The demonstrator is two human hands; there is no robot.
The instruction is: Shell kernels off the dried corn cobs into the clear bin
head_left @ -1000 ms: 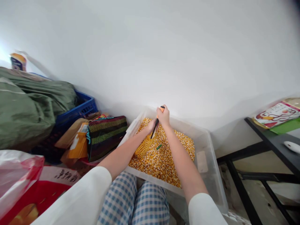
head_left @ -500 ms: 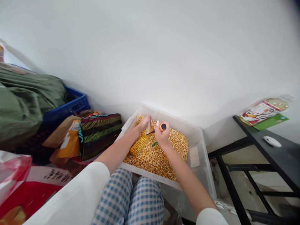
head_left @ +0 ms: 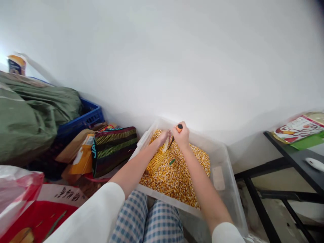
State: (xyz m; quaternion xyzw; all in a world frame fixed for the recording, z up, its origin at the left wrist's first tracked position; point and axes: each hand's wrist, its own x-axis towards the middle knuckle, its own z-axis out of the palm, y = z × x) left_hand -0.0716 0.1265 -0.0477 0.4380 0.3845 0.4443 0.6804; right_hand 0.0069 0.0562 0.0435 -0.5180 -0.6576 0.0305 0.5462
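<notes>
A clear plastic bin full of loose yellow corn kernels stands in front of my knees. My left hand grips a corn cob that rests on the kernels, its tip partly bare. My right hand is closed on a screwdriver with an orange and black handle, its dark shaft pointing down at the cob's tip. A small green piece lies on the kernels just below the hands.
At left are a striped mesh bag, orange packets, a blue crate under green cloth and a red bag. A black table with a white mouse and packets stands at right. A white wall rises behind.
My right hand swung the screwdriver from upright to level and back upright over the cob's tip. My left hand stayed on the cob. The head camera shifted slightly.
</notes>
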